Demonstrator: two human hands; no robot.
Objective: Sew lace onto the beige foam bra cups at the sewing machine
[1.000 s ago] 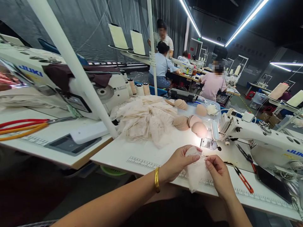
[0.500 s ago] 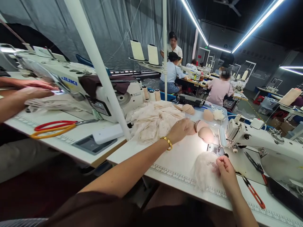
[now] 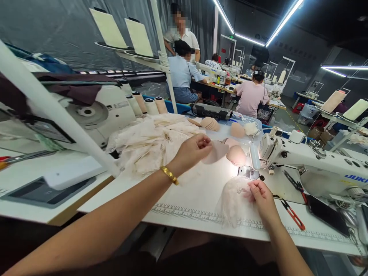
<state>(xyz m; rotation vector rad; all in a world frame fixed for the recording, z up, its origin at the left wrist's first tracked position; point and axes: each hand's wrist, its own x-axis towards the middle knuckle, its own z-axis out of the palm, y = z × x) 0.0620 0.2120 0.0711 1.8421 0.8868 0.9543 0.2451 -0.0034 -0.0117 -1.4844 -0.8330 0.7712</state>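
Left hand [image 3: 193, 150] out over the table [image 3: 186, 191] now, and I've got it well forward, the forearm slanting up from the lower left corner of my view. The back of the hand is turned up toward me, the wrist nearly straight with a gold bracelet [image 3: 169, 175] round it, the fingers bent and bunched at the tips. In those tips I have a thin beige oval piece [image 3: 215, 154] by its near left edge. It's smeared with motion blur on my feed, so I can't tell exactly which fingers press on it, but the grip is narrow, and the oval sticks out to the right, in front of the stacked beige cups [image 3: 237, 155].

Over to the right hand [image 3: 263, 194]: it's lower and closer in, the forearm angling up and leftward from the bottom edge. Here I have thumb and forefinger brought together in a small pinch, the other fingers curled in behind. Caught in it is the upper right edge of a sheer pale lace piece [image 3: 233, 203], which spreads left and down across the table, over the ruler strip [image 3: 186, 212]. That puts the lace just in front of the sewing machine [image 3: 283, 151], by its lit plate, with red-handled snips [image 3: 293, 215] lying near my right wrist.
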